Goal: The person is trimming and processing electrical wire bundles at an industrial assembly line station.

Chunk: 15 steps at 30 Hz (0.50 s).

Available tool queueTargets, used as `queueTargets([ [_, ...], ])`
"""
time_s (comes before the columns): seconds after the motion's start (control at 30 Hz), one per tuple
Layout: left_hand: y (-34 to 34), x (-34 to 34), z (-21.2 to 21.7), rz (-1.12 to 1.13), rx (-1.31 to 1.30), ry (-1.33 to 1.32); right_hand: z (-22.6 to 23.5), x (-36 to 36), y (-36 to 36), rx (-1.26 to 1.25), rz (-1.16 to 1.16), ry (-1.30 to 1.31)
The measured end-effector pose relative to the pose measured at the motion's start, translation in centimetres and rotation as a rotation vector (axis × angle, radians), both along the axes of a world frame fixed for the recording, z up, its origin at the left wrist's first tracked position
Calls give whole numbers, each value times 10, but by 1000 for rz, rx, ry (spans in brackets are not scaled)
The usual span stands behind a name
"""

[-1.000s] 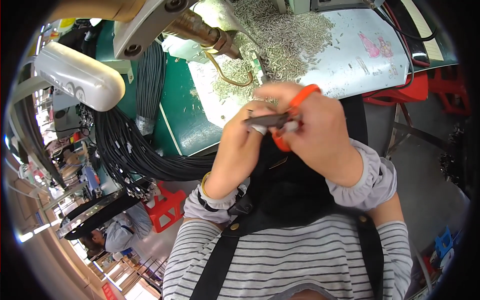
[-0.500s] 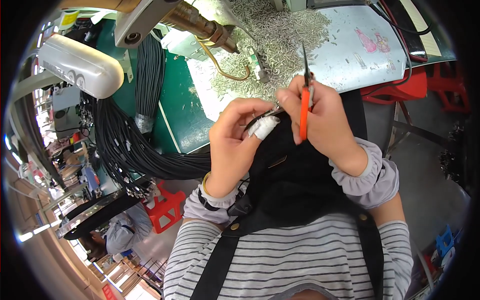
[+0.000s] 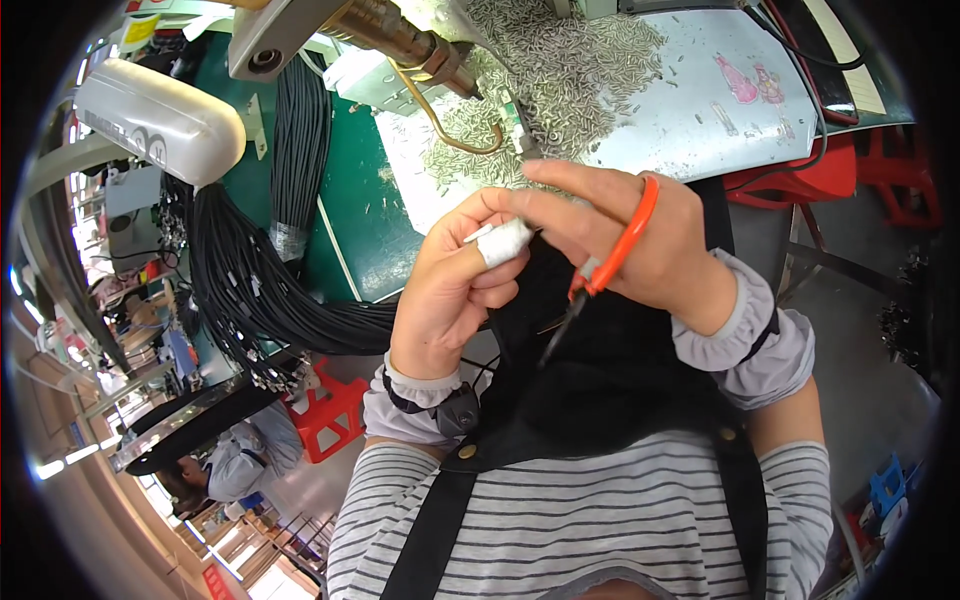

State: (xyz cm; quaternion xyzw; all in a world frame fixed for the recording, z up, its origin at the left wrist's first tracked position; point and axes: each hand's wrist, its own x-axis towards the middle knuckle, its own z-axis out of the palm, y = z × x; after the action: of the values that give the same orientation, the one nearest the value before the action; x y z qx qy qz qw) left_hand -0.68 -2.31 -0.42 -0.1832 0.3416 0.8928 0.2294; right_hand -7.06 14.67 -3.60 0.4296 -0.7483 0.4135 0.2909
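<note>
Orange-handled scissors (image 3: 608, 268) across right fingers (image 3: 570, 215), dark blades (image 3: 562, 330) toward black apron (image 3: 600, 390)

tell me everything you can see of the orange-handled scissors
The scissors have a smooth, bright orange handle, plastic by its look, and slim, dark, metal-looking blades. They are held in the right hand, the handle slanting across it, the blades pointing toward the picture's lower left, in front of the black apron. Whether the blades are closed is too blurred to tell.
</note>
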Motion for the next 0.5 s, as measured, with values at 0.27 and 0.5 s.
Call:
queueTargets([
  [0.27, 5, 3, 10, -28, -13, -3, 16, -2, 20, 101, 170, -78],
  [0.5, 17, 9, 6, 69, -378, 153, 9, 10, 12, 70, 112, -251],
])
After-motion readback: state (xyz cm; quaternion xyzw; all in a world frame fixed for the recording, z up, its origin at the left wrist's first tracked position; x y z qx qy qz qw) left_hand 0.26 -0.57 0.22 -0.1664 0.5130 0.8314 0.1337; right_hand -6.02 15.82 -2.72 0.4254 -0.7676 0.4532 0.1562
